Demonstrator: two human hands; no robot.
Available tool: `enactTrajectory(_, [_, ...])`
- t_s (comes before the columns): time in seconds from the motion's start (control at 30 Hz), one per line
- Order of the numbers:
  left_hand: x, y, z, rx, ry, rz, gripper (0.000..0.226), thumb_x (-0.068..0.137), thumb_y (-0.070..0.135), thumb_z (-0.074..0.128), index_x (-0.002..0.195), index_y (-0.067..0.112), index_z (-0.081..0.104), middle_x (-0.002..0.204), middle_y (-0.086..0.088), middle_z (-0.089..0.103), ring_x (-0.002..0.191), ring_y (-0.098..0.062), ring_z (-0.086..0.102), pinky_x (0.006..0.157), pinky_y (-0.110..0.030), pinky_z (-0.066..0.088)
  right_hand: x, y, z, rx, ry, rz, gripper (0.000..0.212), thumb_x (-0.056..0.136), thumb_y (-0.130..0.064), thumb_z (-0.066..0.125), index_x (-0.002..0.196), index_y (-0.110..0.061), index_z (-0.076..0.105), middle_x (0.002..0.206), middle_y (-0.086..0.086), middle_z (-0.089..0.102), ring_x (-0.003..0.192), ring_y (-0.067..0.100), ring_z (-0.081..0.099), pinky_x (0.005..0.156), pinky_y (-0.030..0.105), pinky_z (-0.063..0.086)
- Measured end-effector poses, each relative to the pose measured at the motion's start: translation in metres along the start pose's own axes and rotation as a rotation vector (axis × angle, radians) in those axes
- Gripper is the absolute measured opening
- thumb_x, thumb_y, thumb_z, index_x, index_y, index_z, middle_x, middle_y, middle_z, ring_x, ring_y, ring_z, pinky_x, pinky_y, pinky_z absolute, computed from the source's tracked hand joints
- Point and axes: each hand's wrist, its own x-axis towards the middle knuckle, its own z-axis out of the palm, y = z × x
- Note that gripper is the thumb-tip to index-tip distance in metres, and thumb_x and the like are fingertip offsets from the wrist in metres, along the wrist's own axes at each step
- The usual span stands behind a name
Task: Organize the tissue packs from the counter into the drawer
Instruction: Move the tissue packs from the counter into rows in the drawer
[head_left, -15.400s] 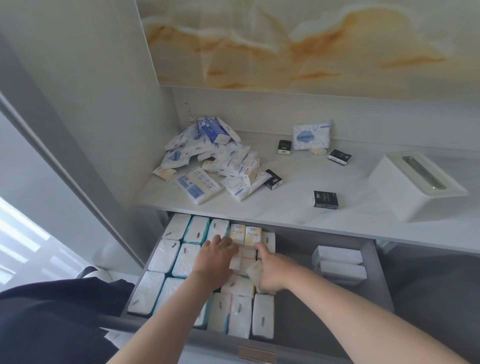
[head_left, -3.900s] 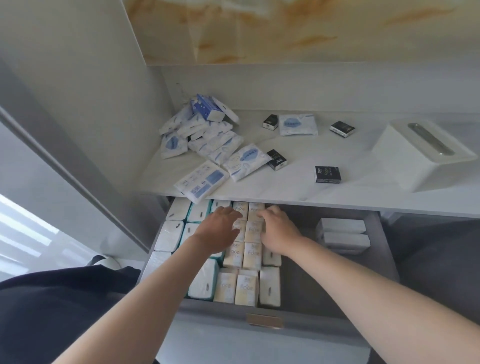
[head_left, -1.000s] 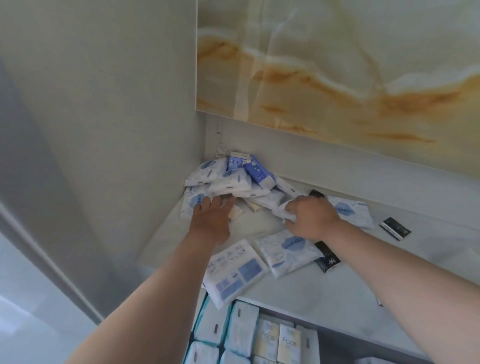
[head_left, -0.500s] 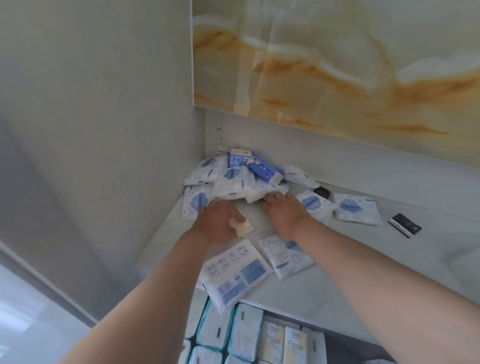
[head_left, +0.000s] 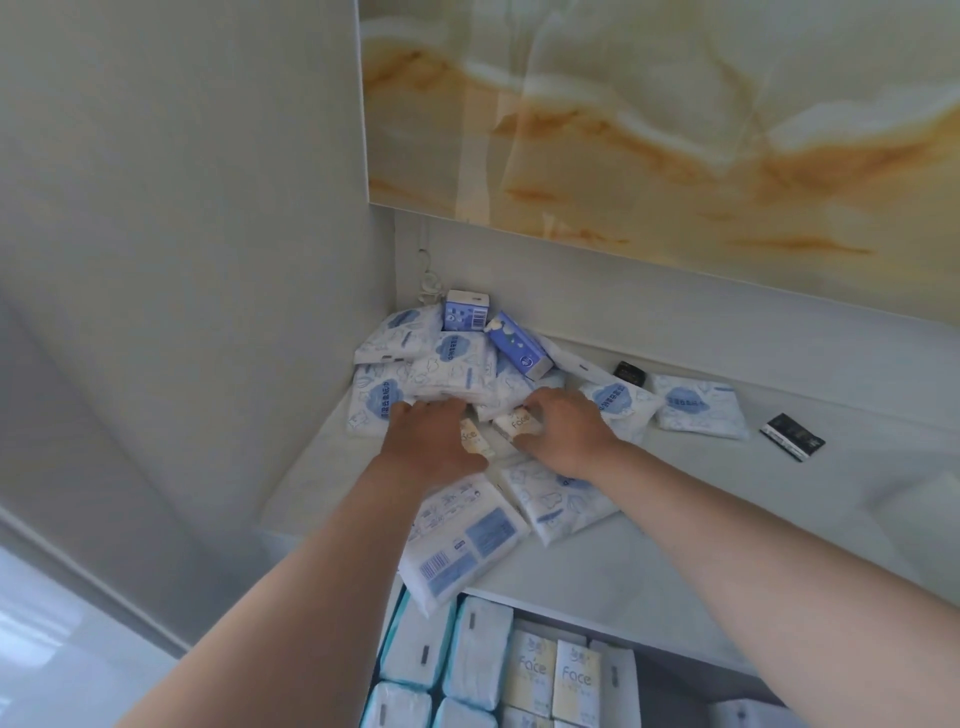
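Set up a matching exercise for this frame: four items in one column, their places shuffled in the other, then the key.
Items:
1. upright blue box
2. barcoded white pack
3. cream Face pack
4. long black packet

Places:
A. lying alone on the counter, far right
B. gripped by the right hand
C. in the back corner, at the top of the pile
D. overhanging the counter's front edge, above the drawer

Pairs: 1-C, 2-D, 3-B, 4-A.
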Motion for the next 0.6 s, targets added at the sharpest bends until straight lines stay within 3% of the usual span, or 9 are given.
enactTrajectory(0.1, [-0.001,0.0,-0.005,-0.099,0.025,0.006,0.061,0.07,0.045,0.076,0.125,0.03,0.054,0.119,0.009,0.058,0.114,-0.018,0.055,0.095,-0.035,0.029,0.001,-0.006,0.005,-0.133,-0.017,0.031,0.056,0.082,-0.044,0.07,0.129,-0.019,0.054,0.119,0.005,0.062,0.113,0.028,0.055,0.094,0.036,0.037])
enactTrajectory(0.2, [-0.005,-0.003,-0.016,-0.251,0.009,-0.007,0.067,0.071,0.034,0.079,0.131,0.028,0.05,0.124,0.006,0.051,0.115,-0.016,0.052,0.091,-0.028,0.039,-0.003,-0.005,0.006,-0.083,0.081,-0.016,0.048,0.08,-0.029,0.07,0.126,-0.024,0.055,0.12,0.001,0.063,0.114,0.024,0.054,0.09,0.033,0.031])
enactTrajectory(0.33, [-0.009,-0.003,-0.031,-0.332,0.019,-0.013,0.07,0.071,0.026,0.079,0.134,0.027,0.048,0.128,0.006,0.046,0.117,-0.015,0.049,0.093,-0.029,0.043,-0.018,-0.005,-0.006,0.029,0.117,-0.091,0.055,0.079,-0.011,0.068,0.132,-0.021,0.054,0.127,0.003,0.058,0.122,0.024,0.048,0.096,0.034,0.031])
enactTrajectory(0.47, [-0.027,0.012,-0.04,-0.352,0.043,0.014,0.067,0.071,0.029,0.078,0.132,0.028,0.049,0.127,0.008,0.045,0.116,-0.013,0.049,0.095,-0.029,0.043,-0.042,-0.008,-0.025,0.149,0.149,-0.111,0.067,0.079,-0.007,0.068,0.142,-0.017,0.048,0.138,0.009,0.05,0.131,0.026,0.042,0.102,0.033,0.032])
enactTrajectory(0.6, [-0.062,0.035,-0.04,-0.319,0.096,0.082,0.065,0.072,0.033,0.078,0.13,0.025,0.051,0.126,0.009,0.042,0.104,-0.01,0.051,0.085,-0.023,0.044,-0.091,-0.011,-0.04,0.335,0.013,-0.013,0.078,0.084,-0.016,0.067,0.151,-0.029,0.03,0.14,0.005,0.041,0.128,0.023,0.046,0.095,0.028,0.04])
